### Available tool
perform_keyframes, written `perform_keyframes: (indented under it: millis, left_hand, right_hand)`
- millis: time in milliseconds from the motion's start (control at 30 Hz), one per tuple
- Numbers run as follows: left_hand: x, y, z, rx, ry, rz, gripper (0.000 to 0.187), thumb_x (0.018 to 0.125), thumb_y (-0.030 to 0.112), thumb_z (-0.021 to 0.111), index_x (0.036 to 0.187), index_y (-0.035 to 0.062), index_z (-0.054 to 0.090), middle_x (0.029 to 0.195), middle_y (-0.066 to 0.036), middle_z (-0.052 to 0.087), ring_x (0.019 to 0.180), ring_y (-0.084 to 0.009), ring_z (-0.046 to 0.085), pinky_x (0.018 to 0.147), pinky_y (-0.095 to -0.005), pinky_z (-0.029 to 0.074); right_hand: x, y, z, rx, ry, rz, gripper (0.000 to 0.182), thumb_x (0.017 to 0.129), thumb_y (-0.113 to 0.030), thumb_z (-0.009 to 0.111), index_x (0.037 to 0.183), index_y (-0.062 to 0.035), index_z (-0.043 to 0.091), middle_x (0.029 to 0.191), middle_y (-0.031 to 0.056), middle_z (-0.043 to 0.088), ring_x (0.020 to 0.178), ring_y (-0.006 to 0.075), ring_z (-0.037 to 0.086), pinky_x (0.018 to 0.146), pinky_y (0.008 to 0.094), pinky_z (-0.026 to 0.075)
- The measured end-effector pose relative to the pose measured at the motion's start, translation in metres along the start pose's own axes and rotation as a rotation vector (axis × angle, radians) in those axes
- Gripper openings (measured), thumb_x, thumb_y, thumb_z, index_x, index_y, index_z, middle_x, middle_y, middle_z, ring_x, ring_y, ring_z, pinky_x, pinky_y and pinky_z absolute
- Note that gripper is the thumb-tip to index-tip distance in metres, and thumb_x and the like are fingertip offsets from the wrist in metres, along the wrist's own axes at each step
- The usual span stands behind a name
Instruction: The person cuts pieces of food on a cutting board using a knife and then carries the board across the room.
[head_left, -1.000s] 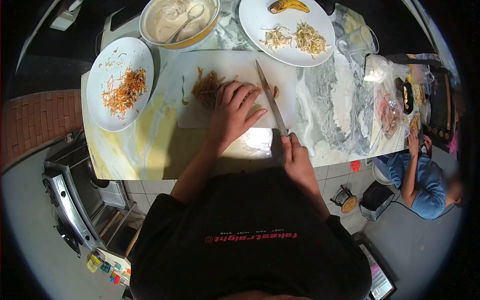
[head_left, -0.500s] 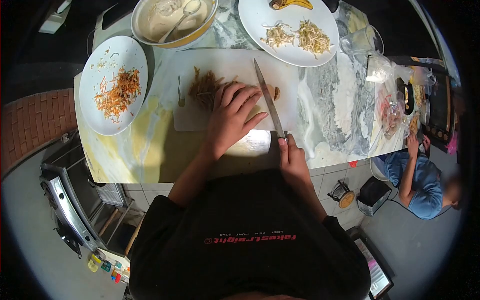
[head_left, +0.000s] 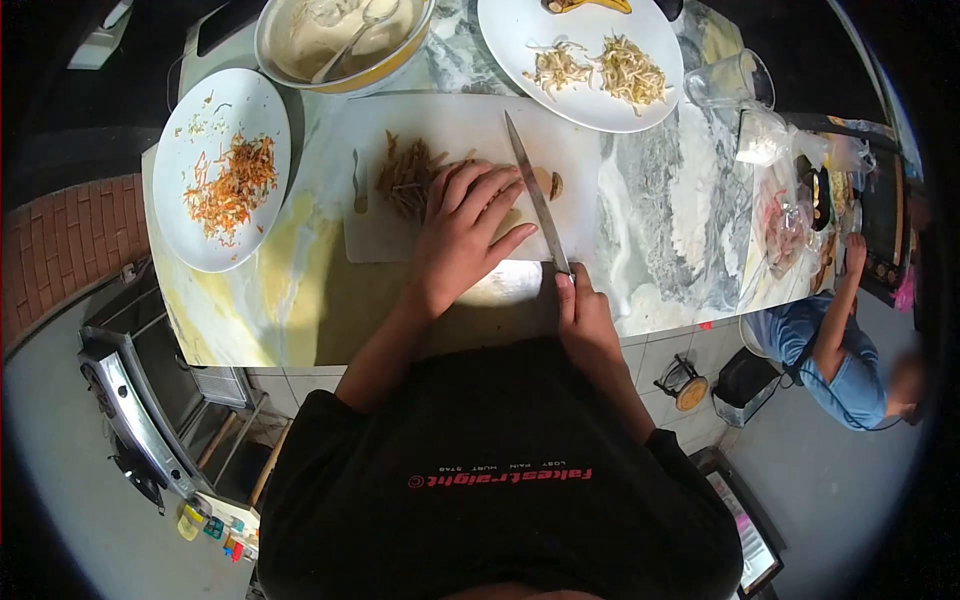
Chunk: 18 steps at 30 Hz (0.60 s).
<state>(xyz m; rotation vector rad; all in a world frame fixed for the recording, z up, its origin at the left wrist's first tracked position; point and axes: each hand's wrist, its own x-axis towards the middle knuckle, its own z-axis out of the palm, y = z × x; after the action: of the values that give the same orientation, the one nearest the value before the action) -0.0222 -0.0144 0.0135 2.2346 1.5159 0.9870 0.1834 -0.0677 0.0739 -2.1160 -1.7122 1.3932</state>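
My right hand [head_left: 588,312] is closed round the handle of a long kitchen knife [head_left: 537,197]. The blade slants up and left across the white cutting board [head_left: 465,110], its edge close to the fingertips of my left hand [head_left: 465,225]. That left hand lies flat with the fingers stretched and the thumb apart. It covers pale food, of which only small bits show at its edges. Left of it is a pile of thin brownish strips [head_left: 405,175]. To the right of the blade lies a small brown-edged slice [head_left: 556,186].
Around the board stand a plate of shredded orange food [head_left: 180,215], a bowl of pale batter with a spoon [head_left: 385,72], a plate with bean sprouts [head_left: 510,60] and a clear cup [head_left: 715,85]. Plastic bags [head_left: 775,225] lie at right, near another person in blue [head_left: 850,370].
My hands and the knife keep almost the same place. The other person's arm at right has risen higher. The view has shifted slightly.
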Motion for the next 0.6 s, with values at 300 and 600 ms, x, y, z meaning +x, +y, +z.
perform_keyframes:
  millis: [300, 600]
  left_hand:
    - [0.000, 0.001, -0.001, 0.031, 0.009, -0.050, 0.039, 0.087, 0.027, 0.080, 0.121, 0.0084, 0.072, 0.132, -0.003, 0.064, 0.130, -0.0270, 0.053, 0.115, -0.0478, 0.036]
    - [0.001, 0.003, -0.002, 0.052, 0.001, 0.009, 0.040, 0.089, 0.028, 0.079, 0.124, 0.0110, 0.072, 0.136, -0.003, 0.063, 0.131, -0.0270, 0.052, 0.116, -0.0491, 0.036]
  right_hand:
    - [0.002, -0.002, 0.003, -0.053, 0.005, -0.016, 0.038, 0.112, -0.031, 0.044, 0.121, 0.0059, 0.047, 0.075, 0.0370, 0.064, 0.080, 0.0605, 0.062, 0.068, 0.0659, 0.045]
    - [0.012, 0.025, 0.001, 0.128, -0.090, -0.040, 0.058, 0.114, -0.040, 0.039, 0.139, 0.0110, 0.052, 0.101, 0.0376, 0.068, 0.099, 0.0528, 0.067, 0.086, 0.0503, 0.051]
